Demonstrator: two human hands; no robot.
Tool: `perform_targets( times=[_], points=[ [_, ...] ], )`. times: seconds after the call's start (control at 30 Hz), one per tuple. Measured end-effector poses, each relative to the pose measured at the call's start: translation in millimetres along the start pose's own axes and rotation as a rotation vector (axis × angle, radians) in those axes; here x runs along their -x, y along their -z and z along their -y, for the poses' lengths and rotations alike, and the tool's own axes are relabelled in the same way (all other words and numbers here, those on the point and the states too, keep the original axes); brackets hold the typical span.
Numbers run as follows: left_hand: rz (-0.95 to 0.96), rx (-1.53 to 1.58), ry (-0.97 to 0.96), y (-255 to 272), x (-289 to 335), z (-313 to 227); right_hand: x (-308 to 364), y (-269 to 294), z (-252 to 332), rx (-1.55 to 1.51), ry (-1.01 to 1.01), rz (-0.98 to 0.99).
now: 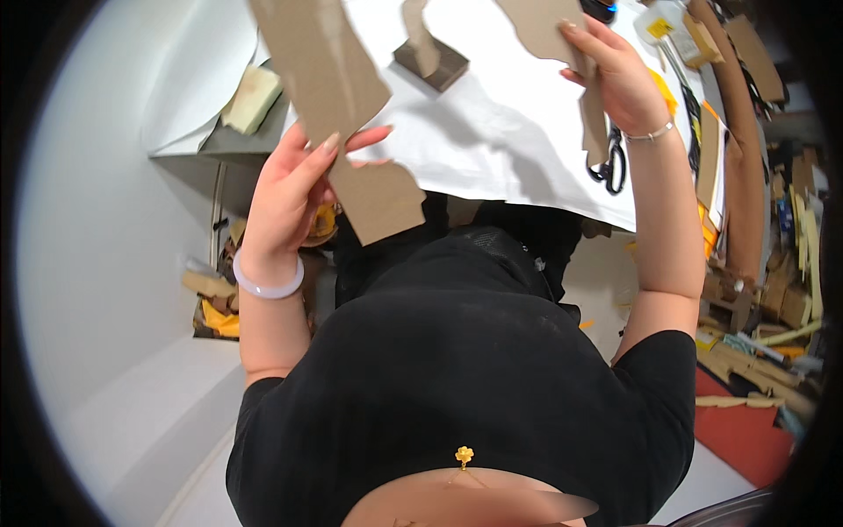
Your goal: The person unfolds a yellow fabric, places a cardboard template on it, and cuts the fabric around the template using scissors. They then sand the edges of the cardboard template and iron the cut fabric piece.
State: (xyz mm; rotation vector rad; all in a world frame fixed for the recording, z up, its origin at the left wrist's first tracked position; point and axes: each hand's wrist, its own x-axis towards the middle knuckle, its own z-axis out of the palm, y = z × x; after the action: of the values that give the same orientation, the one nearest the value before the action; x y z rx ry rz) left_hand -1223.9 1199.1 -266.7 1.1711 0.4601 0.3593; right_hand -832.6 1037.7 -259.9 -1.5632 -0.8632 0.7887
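My left hand (279, 189) pinches a long grey-brown cut piece (329, 70) between thumb and fingers, at its narrow waist. This flat piece looks like leather or card, and its far end runs out of view. In my right hand (622, 83) is a second grey-brown cut piece (540, 25), gripped at its edge, with a narrow part hanging down below the fingers. Both pieces are raised above the white-covered table (492, 158). On the table between my hands sits a dark square block (450, 70), with a slim grey-brown strip (421, 44) over it.
Black-handled scissors (617, 167) lie near the table's right edge, below my right hand. A pale yellow block (253, 98) rests at the left. Past the right edge stand a long brown roll (745, 158) and piles of scraps (790, 290). A white wall (88, 220) rises at the left.
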Motion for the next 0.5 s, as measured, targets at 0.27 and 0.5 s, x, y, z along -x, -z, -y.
perform_targets(
  times=[0.27, 0.5],
  points=[
    [-0.307, 0.285, -0.037, 51.2, 70.2, 58.4, -106.5, -118.1, -60.5, 0.176, 0.194, 0.134],
    [-0.284, 0.264, 0.012, 81.6, 85.6, 83.2, -97.5, -133.6, -102.2, 0.808, 0.32, 0.087]
  ],
)
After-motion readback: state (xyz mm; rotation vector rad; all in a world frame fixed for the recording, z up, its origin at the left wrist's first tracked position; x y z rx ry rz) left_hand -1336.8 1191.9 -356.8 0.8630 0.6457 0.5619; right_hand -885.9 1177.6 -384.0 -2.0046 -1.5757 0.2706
